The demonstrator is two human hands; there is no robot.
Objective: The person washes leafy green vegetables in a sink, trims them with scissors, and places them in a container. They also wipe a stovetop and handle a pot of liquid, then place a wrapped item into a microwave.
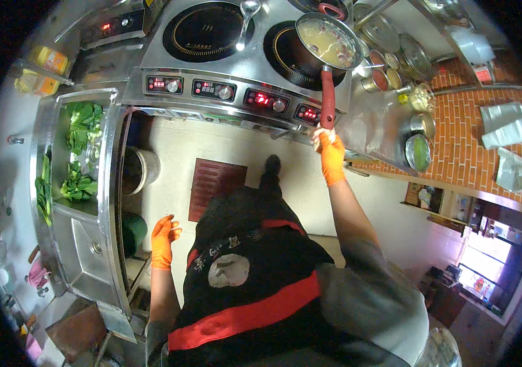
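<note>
My right hand [333,158], in an orange glove, grips the end of the red handle of a saucepan [357,39]. The pan sits over the right-hand induction hob [284,59] and looks slightly tilted. Pale yellowish liquid with dark reddish pieces [327,41] fills much of it. Glare blurs the fingertips at the handle's end. Low on my left side hangs my left hand [163,241], also gloved in orange, with nothing in it and its fingers loosely parted. The steel sink unit is the thing nearest to it.
A ladle [248,20] lies across the left hob [206,34]. Leafy greens [82,126] lie in the steel sink [111,105] at left. To the right, a steel counter [361,124] carries several containers [378,82] and an oval dish of something green [419,153]. A white bucket [150,169] stands on the floor.
</note>
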